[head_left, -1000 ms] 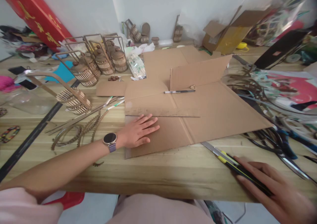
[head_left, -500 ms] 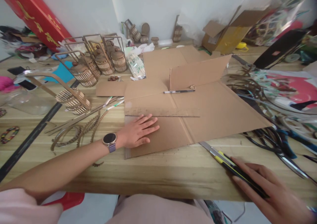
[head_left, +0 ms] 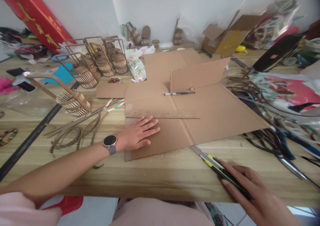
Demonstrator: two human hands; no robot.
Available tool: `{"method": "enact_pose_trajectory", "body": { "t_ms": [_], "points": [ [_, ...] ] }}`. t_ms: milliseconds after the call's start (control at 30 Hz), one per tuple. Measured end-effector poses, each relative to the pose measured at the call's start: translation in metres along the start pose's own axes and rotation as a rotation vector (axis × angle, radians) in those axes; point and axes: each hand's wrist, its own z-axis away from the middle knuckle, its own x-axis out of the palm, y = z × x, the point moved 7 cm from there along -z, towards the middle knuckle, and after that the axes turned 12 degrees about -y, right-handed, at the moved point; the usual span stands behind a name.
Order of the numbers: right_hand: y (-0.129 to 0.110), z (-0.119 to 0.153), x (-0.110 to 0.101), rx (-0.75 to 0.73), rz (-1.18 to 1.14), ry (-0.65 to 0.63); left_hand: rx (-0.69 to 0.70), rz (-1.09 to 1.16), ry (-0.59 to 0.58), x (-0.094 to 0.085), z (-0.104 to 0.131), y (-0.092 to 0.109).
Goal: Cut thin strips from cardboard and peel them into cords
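My left hand (head_left: pixel 140 132) lies flat with its fingers spread on the front left part of a cardboard sheet (head_left: pixel 212 113). A watch is on that wrist. In my right hand (head_left: pixel 252 186) is a yellow and black utility knife (head_left: pixel 220 169), its blade out and pointing up and left. The blade tip is at the sheet's front edge, close to a crease; whether it touches the cardboard I cannot tell. A straight cut or edge runs across the cardboard just above my left fingertips. Farther back, a pen (head_left: pixel 179 93) rests on the sheet beside a raised flap (head_left: pixel 200 73).
Small lidded bamboo baskets (head_left: pixel 102 63) with tall handles stand at the back left. One open basket (head_left: pixel 72 101) is nearer, with curled bamboo strips (head_left: pixel 67 137) before it. Large scissors (head_left: pixel 277 146) and pliers lie at right. An open cardboard box (head_left: pixel 230 36) stands at the back.
My right hand has moved left with the utility knife, bringing the blade tip closer to the crease at the sheet's front edge. My left hand stays in place.
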Motion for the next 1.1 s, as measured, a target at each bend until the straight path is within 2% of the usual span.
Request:
{"method": "enact_pose_trajectory", "body": {
  "t_ms": [167,300,633,1100],
  "points": [
    [-0.003,-0.003,-0.008,-0.016,0.011,0.068,-0.001,0.012,0.001,0.001,0.000,0.000],
    [-0.005,-0.003,-0.001,-0.005,0.009,0.032,-0.003,0.019,-0.013,0.001,0.000,0.000],
    [-0.020,0.003,0.011,0.082,-0.016,0.069,-0.010,0.019,-0.027,0.002,-0.001,0.000],
    [-0.029,0.014,0.005,0.099,0.024,0.260,0.005,0.016,-0.001,0.000,0.001,0.001]
  ]
}}
